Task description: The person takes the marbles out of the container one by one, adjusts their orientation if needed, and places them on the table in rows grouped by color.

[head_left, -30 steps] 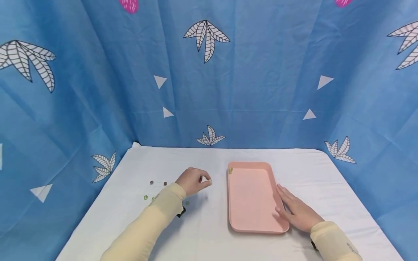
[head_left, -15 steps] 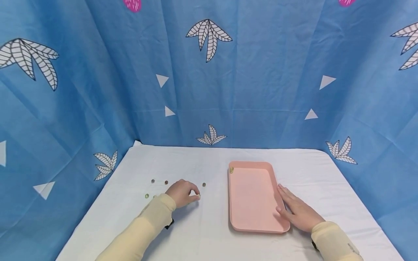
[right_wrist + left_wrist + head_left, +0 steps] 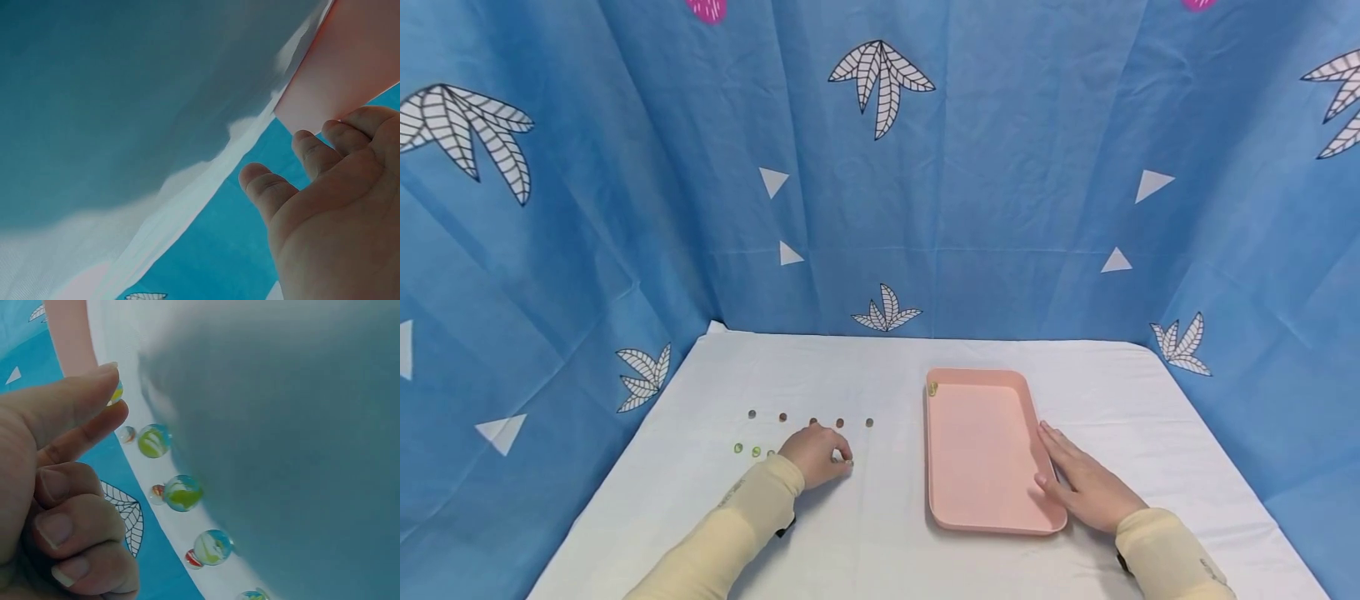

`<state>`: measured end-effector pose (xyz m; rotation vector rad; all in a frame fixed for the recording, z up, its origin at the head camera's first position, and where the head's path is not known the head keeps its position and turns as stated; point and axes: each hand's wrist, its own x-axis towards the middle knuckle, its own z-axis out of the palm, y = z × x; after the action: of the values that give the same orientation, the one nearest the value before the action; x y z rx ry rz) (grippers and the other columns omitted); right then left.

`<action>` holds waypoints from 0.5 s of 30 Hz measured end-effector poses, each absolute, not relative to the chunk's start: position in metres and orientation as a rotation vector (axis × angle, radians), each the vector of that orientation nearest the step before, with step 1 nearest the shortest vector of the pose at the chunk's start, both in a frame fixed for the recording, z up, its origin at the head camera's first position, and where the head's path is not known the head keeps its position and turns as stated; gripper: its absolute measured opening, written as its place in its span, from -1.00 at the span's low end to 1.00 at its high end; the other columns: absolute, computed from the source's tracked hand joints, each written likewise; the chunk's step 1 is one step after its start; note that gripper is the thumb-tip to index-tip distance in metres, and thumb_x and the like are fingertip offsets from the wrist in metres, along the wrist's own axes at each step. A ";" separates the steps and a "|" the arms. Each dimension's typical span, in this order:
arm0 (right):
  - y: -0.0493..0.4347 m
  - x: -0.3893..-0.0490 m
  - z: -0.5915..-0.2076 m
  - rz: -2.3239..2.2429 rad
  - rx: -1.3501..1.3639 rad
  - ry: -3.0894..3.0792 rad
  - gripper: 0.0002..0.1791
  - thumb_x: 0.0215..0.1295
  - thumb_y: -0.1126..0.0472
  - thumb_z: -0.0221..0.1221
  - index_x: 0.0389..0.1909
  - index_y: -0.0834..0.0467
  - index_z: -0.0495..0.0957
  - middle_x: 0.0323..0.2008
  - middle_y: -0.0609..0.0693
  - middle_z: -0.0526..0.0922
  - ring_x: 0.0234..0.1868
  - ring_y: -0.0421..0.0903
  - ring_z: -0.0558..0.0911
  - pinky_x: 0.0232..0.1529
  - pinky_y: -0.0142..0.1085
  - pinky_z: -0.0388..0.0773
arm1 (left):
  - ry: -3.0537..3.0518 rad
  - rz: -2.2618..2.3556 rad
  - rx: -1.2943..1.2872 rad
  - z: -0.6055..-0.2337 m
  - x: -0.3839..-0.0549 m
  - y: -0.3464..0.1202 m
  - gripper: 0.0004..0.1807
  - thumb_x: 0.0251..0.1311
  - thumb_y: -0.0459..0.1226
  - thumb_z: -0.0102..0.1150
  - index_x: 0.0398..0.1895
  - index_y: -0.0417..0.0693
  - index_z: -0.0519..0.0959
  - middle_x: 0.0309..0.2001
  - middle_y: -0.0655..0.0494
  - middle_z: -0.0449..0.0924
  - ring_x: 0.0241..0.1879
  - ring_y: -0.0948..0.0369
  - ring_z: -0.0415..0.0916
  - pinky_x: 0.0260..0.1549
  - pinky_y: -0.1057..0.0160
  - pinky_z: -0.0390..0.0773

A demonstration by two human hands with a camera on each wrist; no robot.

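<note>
With thumb and index finger, my left hand pinches a glass marble low over the white cloth, its other fingers curled in. In the left wrist view, more clear marbles with green and yellow swirls lie in a line beside the hand. A row of darker marbles runs just beyond it in the head view, one partly covered by the hand. My right hand lies with straight fingers against the right side of the pink tray. One yellow-green marble is in the tray's far left corner.
A white cloth covers the table. Blue patterned curtains hang along its back and both sides. Green marbles lie left of the left hand, some partly hidden by the hand and sleeve.
My left hand has moved left and nearer to me, from the end of the far row to the nearer row. A dark marble it covered now lies on the cloth. The right hand stays put.
</note>
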<state>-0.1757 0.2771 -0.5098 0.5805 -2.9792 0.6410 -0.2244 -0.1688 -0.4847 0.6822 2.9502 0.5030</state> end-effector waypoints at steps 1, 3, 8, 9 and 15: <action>0.277 -0.175 -0.510 0.641 0.578 -2.980 -0.19 0.37 -0.13 0.08 0.47 0.21 0.06 0.46 0.15 0.09 0.41 0.24 0.14 0.30 0.13 0.13 | 2.955 0.491 0.687 -0.486 -0.224 -0.169 -0.90 -0.02 -0.11 0.44 -0.43 0.16 0.73 -0.44 0.29 0.68 -0.35 0.24 0.61 -0.04 0.03 0.54; 0.277 -0.175 -0.510 0.640 0.573 -2.984 -0.18 0.37 -0.14 0.08 0.47 0.21 0.06 0.46 0.14 0.09 0.41 0.24 0.14 0.31 0.13 0.13 | 2.964 0.469 0.693 -0.488 -0.224 -0.169 -0.90 -0.03 -0.10 0.44 -0.44 0.16 0.73 -0.38 0.25 0.71 -0.22 0.13 0.65 0.03 -0.03 0.51; 0.276 -0.173 -0.509 0.630 0.572 -2.978 -0.18 0.37 -0.14 0.08 0.47 0.21 0.07 0.46 0.15 0.10 0.41 0.24 0.15 0.29 0.14 0.15 | 2.973 0.419 0.703 -0.491 -0.224 -0.168 -0.89 -0.06 -0.09 0.46 -0.46 0.18 0.72 -0.37 0.25 0.70 -0.21 0.12 0.64 -0.06 -0.01 0.56; 0.275 -0.173 -0.509 0.632 0.573 -2.975 -0.18 0.37 -0.14 0.08 0.47 0.21 0.07 0.46 0.16 0.10 0.40 0.24 0.15 0.29 0.14 0.15 | 2.974 0.414 0.703 -0.492 -0.224 -0.168 -0.89 -0.06 -0.09 0.46 -0.46 0.18 0.72 -0.37 0.24 0.70 -0.21 0.11 0.64 -0.08 0.00 0.56; 0.275 -0.173 -0.508 0.644 0.558 -2.996 -0.18 0.37 -0.17 0.06 0.48 0.18 0.05 0.47 0.13 0.09 0.41 0.22 0.14 0.29 0.14 0.15 | 3.000 0.393 0.745 -0.494 -0.225 -0.168 -0.92 -0.04 -0.11 0.44 -0.46 0.20 0.72 -0.39 0.27 0.70 -0.30 0.19 0.62 -0.21 0.11 0.60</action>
<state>-0.1730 0.2752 -0.5079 0.5583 -2.9957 0.6439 -0.2251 -0.1677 -0.4944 0.7452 3.0002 0.3930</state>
